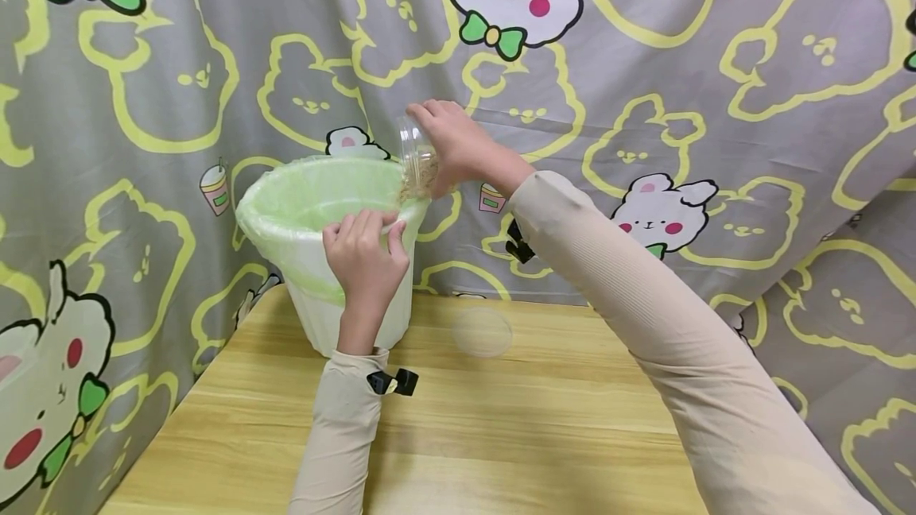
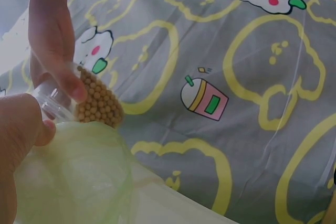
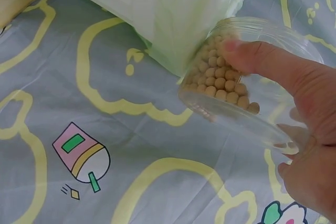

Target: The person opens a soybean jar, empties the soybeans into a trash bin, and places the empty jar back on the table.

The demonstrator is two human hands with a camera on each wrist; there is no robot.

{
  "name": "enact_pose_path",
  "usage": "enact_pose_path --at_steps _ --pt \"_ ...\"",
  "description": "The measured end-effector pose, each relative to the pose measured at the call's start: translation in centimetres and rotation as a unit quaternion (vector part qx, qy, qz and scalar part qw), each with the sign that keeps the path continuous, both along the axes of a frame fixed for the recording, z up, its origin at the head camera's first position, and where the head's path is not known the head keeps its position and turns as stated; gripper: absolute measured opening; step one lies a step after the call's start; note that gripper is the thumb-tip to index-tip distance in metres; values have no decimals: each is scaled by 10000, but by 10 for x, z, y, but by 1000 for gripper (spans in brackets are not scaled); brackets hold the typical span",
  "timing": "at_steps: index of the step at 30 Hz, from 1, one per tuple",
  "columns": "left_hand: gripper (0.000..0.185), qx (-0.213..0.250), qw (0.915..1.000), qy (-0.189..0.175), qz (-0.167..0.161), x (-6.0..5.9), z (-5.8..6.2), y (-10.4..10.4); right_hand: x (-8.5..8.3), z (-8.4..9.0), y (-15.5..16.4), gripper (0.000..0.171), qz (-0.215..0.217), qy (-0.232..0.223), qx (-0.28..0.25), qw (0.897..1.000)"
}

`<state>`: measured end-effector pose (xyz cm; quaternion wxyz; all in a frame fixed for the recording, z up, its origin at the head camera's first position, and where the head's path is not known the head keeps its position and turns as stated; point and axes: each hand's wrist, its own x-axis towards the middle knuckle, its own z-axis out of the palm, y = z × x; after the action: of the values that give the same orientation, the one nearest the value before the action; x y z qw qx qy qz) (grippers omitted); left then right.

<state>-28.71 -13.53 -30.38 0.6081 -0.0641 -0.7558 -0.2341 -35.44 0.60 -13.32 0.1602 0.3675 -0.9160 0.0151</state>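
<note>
A white bin [image 1: 358, 316] lined with a pale green bag [image 1: 315, 197] stands at the back of a wooden table [image 1: 501, 435]. My left hand [image 1: 365, 249] grips the near rim of the bin, fingers curled over the bag's edge. My right hand [image 1: 458, 145] holds a clear plastic cup [image 1: 417, 156] tilted mouth-down against the bin's right rim. Small yellow beans [image 3: 223, 80] lie heaped at the cup's lower side, by the bag [image 3: 173, 14]. In the left wrist view the beans [image 2: 100, 100] sit under the right thumb [image 2: 71, 85].
A clear round lid [image 1: 483, 331] lies on the table just right of the bin. A grey cloth [image 1: 644, 102] printed with yellow outlines and white bears hangs behind and drapes down both sides of the table.
</note>
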Motion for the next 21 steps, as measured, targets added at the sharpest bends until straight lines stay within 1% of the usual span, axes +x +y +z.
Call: enact_pose_path --at_steps 10,21 --pt "10 -23 10000 13 4 0 0 0 0 -1 -1 127 114 221 191 9995" --pt "10 -31 10000 56 -8 -1 -1 0 2 -2 -4 128 107 398 278 9988"
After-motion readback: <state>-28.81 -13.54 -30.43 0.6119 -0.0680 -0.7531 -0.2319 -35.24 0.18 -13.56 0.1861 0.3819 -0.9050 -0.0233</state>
